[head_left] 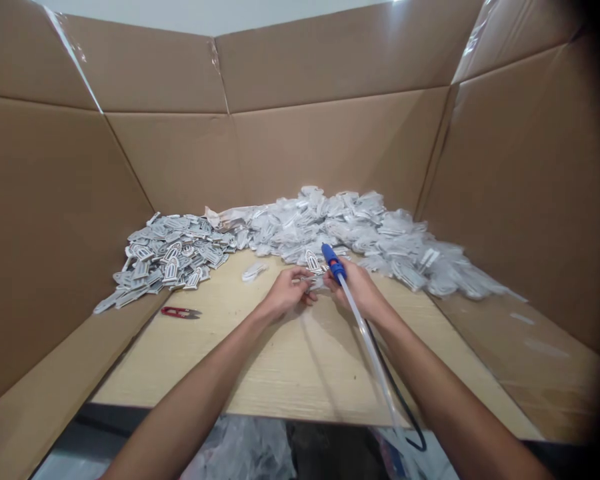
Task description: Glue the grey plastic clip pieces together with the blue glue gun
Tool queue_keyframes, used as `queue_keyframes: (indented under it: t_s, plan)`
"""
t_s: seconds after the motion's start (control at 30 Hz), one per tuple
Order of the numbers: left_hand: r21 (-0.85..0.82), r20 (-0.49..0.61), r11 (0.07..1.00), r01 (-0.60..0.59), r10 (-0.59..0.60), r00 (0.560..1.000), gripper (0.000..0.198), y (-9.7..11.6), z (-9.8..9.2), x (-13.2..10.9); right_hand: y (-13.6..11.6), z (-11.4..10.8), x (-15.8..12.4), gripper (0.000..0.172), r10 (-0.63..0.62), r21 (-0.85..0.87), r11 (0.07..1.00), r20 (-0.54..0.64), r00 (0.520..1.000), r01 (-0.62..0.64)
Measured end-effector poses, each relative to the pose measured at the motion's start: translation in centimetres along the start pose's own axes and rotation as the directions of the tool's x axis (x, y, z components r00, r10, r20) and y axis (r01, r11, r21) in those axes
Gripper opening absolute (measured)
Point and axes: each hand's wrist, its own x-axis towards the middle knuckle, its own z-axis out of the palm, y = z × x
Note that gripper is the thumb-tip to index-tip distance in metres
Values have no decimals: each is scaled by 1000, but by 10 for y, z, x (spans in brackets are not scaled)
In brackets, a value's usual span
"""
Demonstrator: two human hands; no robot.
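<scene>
My right hand is wrapped round a blue glue gun, its tip pointing away from me. A long clear glue stick trails from the gun's back, beside a black cord. Opposite it, my left hand pinches a small arched, window-shaped piece, grey and white with dark lines. Some clear plastic shows between the two hands. My right fingertips are close to it; whether they touch it, I cannot tell.
Loose arched pieces are heaped at the left. Plastic-wrapped pieces form a long pile along the back and right, with one white packet apart. Red thread snips lie on the wooden board. Tall cardboard walls enclose the table.
</scene>
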Motion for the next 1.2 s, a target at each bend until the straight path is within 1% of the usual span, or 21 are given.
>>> queue_keyframes:
  t_s: [0.07, 0.17, 0.27, 0.33, 0.43, 0.5, 0.57, 0.67, 0.73, 0.83, 0.9, 1.03, 1.2]
  plan:
    - [-31, -9, 999, 18, -18, 1000, 34, 4, 2, -2, -2, 0, 0, 11, -6, 2, 1000, -17, 1000, 6]
    - [-48, -39, 999, 14, -16, 999, 30, 12, 5, -6, -4, -1, -1, 16, -22, -6, 1000, -55, 998, 22]
    - [-74, -118, 997, 23, -31, 993, 24, 20, 6, -7, -4, -4, 0, 17, 3, -11, 1000, -118, 993, -5]
    - [-93, -185, 995, 35, -52, 981, 22, 25, 5, -6, -2, -7, 2, 15, 38, 25, 999, -185, 982, -34]
    - [-106, -280, 994, 38, -66, 958, 20, 31, 2, -3, 3, -12, 4, 13, 94, 75, 995, -325, 941, -73]
    - [-105, -337, 994, 17, -52, 940, 16, 34, -1, -2, 6, -15, 5, 13, 123, 73, 992, -403, 907, -102]
    - [-89, -371, 996, 4, -37, 928, 13, 36, -4, -1, 10, -18, 5, 13, 149, 62, 989, -464, 873, -136]
    - [-62, -394, 998, -2, -22, 919, 17, 38, -6, 0, 13, -20, 5, 14, 192, 75, 981, -526, 829, -179]
    - [-58, -391, 998, -21, -4, 920, 21, 37, -6, 0, 12, -19, 6, 15, 215, 127, 976, -516, 829, -175]
    - [-71, -349, 996, -45, 18, 937, 25, 37, -5, -2, 6, -13, 6, 15, 226, 242, 961, -425, 876, -131]
    - [-73, -307, 996, -55, 30, 951, 25, 37, -3, -4, 1, -9, 6, 16, 206, 284, 953, -355, 912, -105]
    - [-29, -231, 998, -64, 56, 971, 27, 39, 0, -8, -7, -4, 2, 17, 132, 230, 971, -265, 955, -71]
    - [-15, -156, 996, -94, 90, 984, 34, 34, 2, -7, -11, -6, -1, 13, 54, 143, 990, -240, 969, -20]
